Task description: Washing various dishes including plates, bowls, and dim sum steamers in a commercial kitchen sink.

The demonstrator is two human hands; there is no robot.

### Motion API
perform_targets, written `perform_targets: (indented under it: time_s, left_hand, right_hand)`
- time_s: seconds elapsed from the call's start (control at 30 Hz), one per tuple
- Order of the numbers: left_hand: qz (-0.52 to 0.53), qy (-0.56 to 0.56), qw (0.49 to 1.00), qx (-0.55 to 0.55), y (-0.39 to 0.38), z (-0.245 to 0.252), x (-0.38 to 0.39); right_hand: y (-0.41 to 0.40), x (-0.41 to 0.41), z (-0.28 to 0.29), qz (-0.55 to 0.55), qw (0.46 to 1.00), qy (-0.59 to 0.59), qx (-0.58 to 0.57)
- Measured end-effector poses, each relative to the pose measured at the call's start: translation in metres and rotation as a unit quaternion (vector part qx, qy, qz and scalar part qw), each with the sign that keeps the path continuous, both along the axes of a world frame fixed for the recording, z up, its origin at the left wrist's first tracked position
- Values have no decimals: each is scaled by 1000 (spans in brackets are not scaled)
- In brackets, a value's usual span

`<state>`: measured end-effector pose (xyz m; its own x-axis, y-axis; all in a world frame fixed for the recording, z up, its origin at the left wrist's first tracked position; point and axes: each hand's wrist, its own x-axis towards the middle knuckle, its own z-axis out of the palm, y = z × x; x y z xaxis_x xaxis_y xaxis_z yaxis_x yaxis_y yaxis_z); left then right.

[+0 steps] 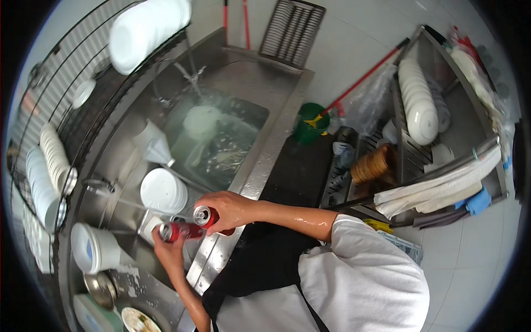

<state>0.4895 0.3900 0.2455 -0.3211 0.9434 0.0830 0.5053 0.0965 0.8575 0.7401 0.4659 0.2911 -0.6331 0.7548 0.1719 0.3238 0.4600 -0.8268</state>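
My right hand (227,209) grips a red drink can (203,216), its opened silver top turned up. Just beside it, my left hand (171,245) is closed around another red can (182,231), tilted on its side. Both cans are held over the near rim of the stainless steel sink. A stack of round white lids or plates (162,191) stands just beyond my hands, left of the water-filled basin (249,166). A pale object and several pieces of cutlery show under the water, blurred by foam.
White bowls (132,41) fill the wire rack at upper left. A white bucket (93,249), a metal bowl (99,288) and a plate of food scraps (139,320) are at lower left. A green bucket (312,124) and a shelf with stacked bowls (419,103) stand to the right.
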Motion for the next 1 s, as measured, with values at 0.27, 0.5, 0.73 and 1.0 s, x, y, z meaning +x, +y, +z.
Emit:
perform_targets:
  time_s: [0.27, 0.5, 0.73, 1.0]
  left_hand:
    - [-114, 82, 986, 91, 106, 24, 153]
    - [-28, 8, 994, -102, 141, -30, 257]
    - [-91, 101, 986, -92, 203, 2, 369]
    - [-206, 85, 973, -61, 324, 2, 567]
  right_hand:
    - [75, 260, -31, -416, 906, 76, -20]
    - [119, 657, -192, -632, 508, 579, -87]
    - [152, 899, -275, -804, 210, 556, 8]
    - [231, 877, -312, -911, 376, 126, -112]
